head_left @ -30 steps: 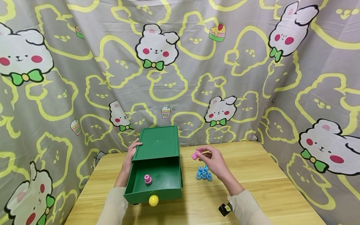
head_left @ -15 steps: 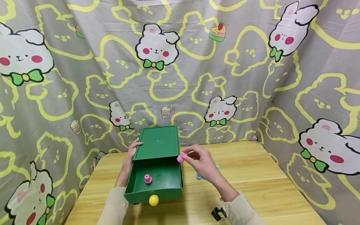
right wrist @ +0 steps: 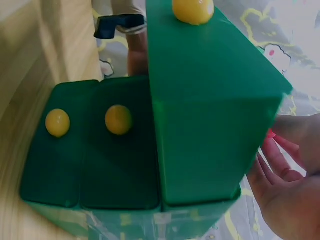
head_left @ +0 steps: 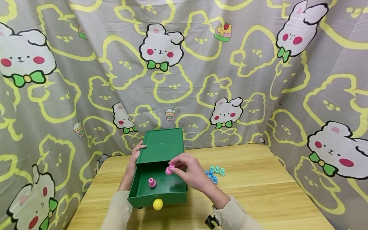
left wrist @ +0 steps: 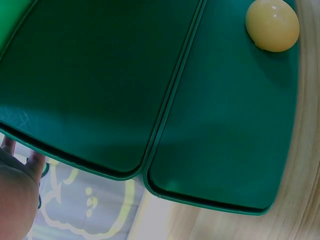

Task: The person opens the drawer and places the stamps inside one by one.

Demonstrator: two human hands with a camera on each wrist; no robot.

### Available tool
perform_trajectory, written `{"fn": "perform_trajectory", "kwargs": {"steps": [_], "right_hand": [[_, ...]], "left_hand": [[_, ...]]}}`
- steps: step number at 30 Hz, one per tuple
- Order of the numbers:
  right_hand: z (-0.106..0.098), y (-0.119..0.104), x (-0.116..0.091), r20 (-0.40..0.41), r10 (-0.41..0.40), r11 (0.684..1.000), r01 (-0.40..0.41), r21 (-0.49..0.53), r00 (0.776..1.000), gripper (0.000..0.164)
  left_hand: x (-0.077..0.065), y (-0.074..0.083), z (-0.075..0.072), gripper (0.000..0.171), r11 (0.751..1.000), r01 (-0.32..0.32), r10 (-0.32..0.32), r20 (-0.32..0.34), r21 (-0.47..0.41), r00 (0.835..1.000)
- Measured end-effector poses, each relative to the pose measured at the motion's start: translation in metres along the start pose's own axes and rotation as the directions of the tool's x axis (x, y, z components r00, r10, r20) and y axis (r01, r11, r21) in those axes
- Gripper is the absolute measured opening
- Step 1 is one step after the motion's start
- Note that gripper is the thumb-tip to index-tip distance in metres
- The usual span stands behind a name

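Note:
A green drawer cabinet (head_left: 162, 145) stands on the table with its top drawer (head_left: 172, 198) pulled out by a yellow knob (head_left: 157, 204). My left hand (head_left: 133, 159) rests against the cabinet's left side, fingertips at the top edge; the left wrist view shows part of that hand (left wrist: 17, 195). Over the drawer's right half, my right hand (head_left: 189, 171) pinches a small pink stepped peg (head_left: 169, 169) between thumb and fingers. Another pink peg (head_left: 152, 183) stands upright inside the drawer. In the right wrist view the drawer wall mostly hides the held peg.
Right of the cabinet, several blue pegs (head_left: 211, 175) cluster on the wooden table (head_left: 253, 185), with several mint-green pegs (head_left: 217, 170) just behind them. Two lower drawer fronts with yellow knobs (right wrist: 118, 119) appear shut. A patterned curtain (head_left: 195, 80) hangs behind the table.
My right hand has carried the pink peg leftward from above the blue pegs to over the open drawer, uncovering the mint-green pegs. The left hand stays against the cabinet.

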State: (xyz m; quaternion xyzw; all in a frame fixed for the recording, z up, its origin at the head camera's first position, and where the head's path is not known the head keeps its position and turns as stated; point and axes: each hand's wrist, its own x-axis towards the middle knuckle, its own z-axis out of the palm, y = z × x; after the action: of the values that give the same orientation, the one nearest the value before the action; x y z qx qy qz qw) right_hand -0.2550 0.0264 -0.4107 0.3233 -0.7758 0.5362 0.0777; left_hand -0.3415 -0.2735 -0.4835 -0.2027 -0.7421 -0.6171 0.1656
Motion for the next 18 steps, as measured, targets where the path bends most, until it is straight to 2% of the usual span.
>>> {"fn": "perform_trajectory", "kwargs": {"steps": [6, 10, 14, 18], "right_hand": [[0.010, -0.002, 0.004, 0.110, 0.007, 1.000, -0.004, -0.029, 0.994, 0.015], [0.016, 0.000, 0.006, 0.154, 0.027, 0.998, -0.019, -0.057, 0.988, 0.015], [0.021, 0.001, 0.009, 0.173, 0.025, 0.990, 0.000, -0.142, 0.985, 0.014], [0.025, -0.001, 0.009, 0.185, 0.023, 0.967, 0.025, -0.255, 0.983, 0.013]], "left_hand": [[-0.002, 0.001, 0.000, 0.046, 1.000, 0.005, -0.005, 0.000, 0.026, 1.000], [-0.004, 0.003, 0.001, 0.046, 0.999, 0.033, -0.033, -0.003, 0.037, 0.999], [-0.005, 0.005, 0.002, 0.048, 0.998, 0.045, -0.045, -0.001, 0.031, 0.999], [-0.004, 0.007, 0.002, 0.047, 0.999, 0.029, -0.029, 0.001, 0.022, 1.000]]}}
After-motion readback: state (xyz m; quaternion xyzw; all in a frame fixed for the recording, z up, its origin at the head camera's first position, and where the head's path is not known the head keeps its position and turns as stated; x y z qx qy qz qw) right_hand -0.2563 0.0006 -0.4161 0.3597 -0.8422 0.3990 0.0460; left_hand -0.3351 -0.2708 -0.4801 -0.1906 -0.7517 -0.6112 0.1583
